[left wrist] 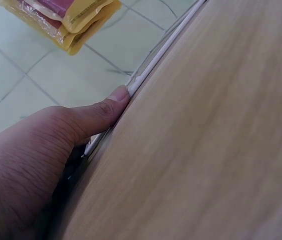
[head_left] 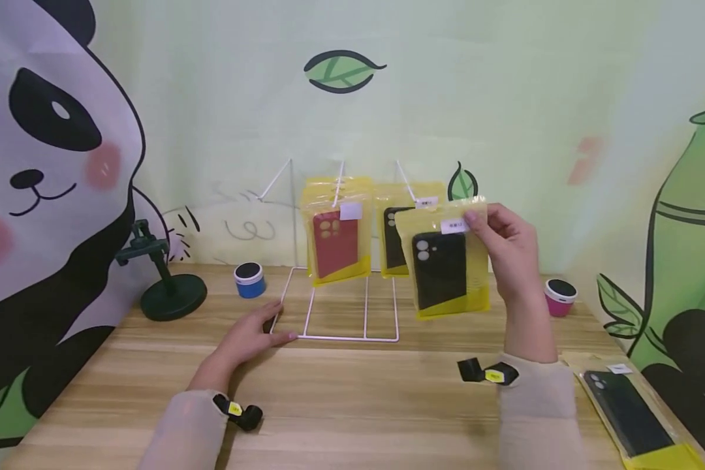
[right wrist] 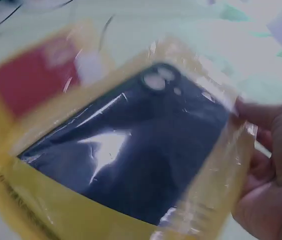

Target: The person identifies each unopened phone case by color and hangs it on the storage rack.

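Observation:
My right hand (head_left: 514, 251) pinches the top right corner of a yellow-edged clear pouch (head_left: 478, 261) with a black phone case (head_left: 440, 271) inside. This packaged phone case hangs in the air, its front facing me, and overlaps another black one (head_left: 391, 251) behind it. My left hand (head_left: 249, 331) rests at the front left corner of a white wire display rack (head_left: 346, 338), its thumb (left wrist: 116, 97) extended along the front bar. Packaged red phone cases (head_left: 335, 245) hang from the rack's middle hook. The rack's left hook (head_left: 275, 179) carries nothing.
A dark green stand (head_left: 173, 297) and a blue-and-white round container (head_left: 249, 281) stand left of the rack. To the right is a pink-and-white one (head_left: 561, 298). Another packaged black phone case (head_left: 628, 411) lies at the table's right edge. A printed backdrop (head_left: 241, 98) rises behind.

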`<state>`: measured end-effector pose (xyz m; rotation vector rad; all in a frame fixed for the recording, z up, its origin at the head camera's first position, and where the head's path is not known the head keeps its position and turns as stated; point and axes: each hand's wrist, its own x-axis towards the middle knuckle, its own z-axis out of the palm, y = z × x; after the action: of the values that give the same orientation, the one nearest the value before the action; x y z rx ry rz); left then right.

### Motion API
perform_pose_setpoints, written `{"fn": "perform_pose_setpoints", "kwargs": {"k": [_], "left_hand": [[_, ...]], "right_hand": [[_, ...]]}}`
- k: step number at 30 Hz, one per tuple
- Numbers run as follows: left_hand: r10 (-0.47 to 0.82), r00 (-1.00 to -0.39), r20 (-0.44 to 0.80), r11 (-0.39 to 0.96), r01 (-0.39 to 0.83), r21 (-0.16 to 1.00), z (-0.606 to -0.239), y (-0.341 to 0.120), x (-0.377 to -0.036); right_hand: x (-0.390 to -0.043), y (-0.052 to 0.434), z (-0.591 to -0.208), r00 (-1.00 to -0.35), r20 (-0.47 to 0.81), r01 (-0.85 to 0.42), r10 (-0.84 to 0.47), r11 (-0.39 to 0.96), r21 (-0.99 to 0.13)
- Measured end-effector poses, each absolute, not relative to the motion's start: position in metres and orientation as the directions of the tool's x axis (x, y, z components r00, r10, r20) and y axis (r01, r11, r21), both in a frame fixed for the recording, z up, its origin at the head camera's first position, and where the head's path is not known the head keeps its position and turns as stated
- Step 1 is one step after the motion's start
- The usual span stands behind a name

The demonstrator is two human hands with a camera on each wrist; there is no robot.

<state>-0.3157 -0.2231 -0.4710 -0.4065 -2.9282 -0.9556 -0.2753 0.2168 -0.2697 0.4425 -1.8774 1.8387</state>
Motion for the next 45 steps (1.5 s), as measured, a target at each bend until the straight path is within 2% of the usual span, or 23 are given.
{"fn": "perform_pose_setpoints", "kwargs": {"k": [4, 14, 19, 25, 31, 34, 38, 42, 45], "left_hand": [[0.242, -0.965, 0.103, 0.774, 0.256, 0.58, -0.471, -0.219, -0.316], [0.228, -0.966, 0.125, 0.783, 0.258, 0.566, -0.464, -0.218, -0.319], [0.237, -0.964, 0.12, 0.781, 0.262, 0.567, -0.465, -0.219, -0.316], [0.236, -0.964, 0.119, 0.782, 0.261, 0.566, -0.468, -0.219, -0.314], [0.23, -0.967, 0.112, 0.786, 0.252, 0.564, -0.47, -0.22, -0.314], [0.23, -0.967, 0.108, 0.788, 0.25, 0.563, -0.471, -0.22, -0.313], [0.227, -0.969, 0.098, 0.787, 0.241, 0.568, -0.47, -0.22, -0.311], [0.227, -0.969, 0.1, 0.786, 0.243, 0.568, -0.471, -0.22, -0.311], [0.23, -0.967, 0.105, 0.787, 0.249, 0.565, -0.471, -0.22, -0.312]], "right_hand": [[-0.279, 0.192, -0.261, -0.844, 0.497, -0.519, 0.202, -0.072, -0.852], [-0.297, 0.171, -0.265, -0.819, 0.5, -0.517, 0.283, 0.017, -0.856], [-0.304, 0.174, -0.273, -0.847, 0.448, -0.46, 0.285, 0.027, -0.887], [-0.314, 0.174, -0.285, -0.878, 0.427, -0.434, 0.216, 0.02, -0.901], [-0.319, 0.176, -0.296, -0.935, 0.355, -0.353, 0.001, 0.094, -0.931], [-0.323, 0.177, -0.303, -0.945, 0.321, -0.326, -0.056, 0.146, -0.934], [-0.329, 0.177, -0.311, -0.947, 0.321, -0.311, 0.017, 0.209, -0.927], [-0.332, 0.176, -0.314, -0.913, 0.382, -0.329, 0.143, 0.295, -0.897], [-0.333, 0.175, -0.314, -0.897, 0.406, -0.338, 0.175, 0.32, -0.885]]}}
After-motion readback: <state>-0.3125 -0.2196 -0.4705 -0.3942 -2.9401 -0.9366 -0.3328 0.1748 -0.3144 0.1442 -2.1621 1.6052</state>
